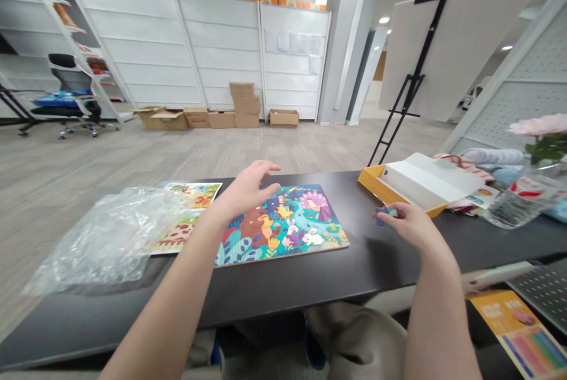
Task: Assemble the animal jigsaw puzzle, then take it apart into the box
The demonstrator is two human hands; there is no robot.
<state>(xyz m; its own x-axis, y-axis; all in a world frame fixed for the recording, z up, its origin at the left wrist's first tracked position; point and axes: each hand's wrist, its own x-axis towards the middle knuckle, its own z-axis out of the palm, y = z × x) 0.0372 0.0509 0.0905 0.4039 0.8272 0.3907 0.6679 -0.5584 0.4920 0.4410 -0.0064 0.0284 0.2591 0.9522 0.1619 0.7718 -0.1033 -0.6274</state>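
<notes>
A colourful animal picture puzzle [301,220] lies flat on the black table [283,285] in front of me. My left hand [252,188] hovers over its upper left part, fingers apart and holding nothing; hand and forearm hide part of the picture. Off to the right of the puzzle, my right hand [405,223] pinches a small dark blue puzzle piece [380,216] above the table. Just beyond that hand sits an open yellow box [376,179] with a white inside and a raised white flap.
A crumpled clear plastic bag [110,238] partly covers printed picture sheets [201,192] on the left. At right are a clear plastic bottle [518,200], folded cloths [491,158] and pink flowers [540,124]. A yellow package [522,333] lies below the table edge. Cardboard boxes [245,105] line the far wall.
</notes>
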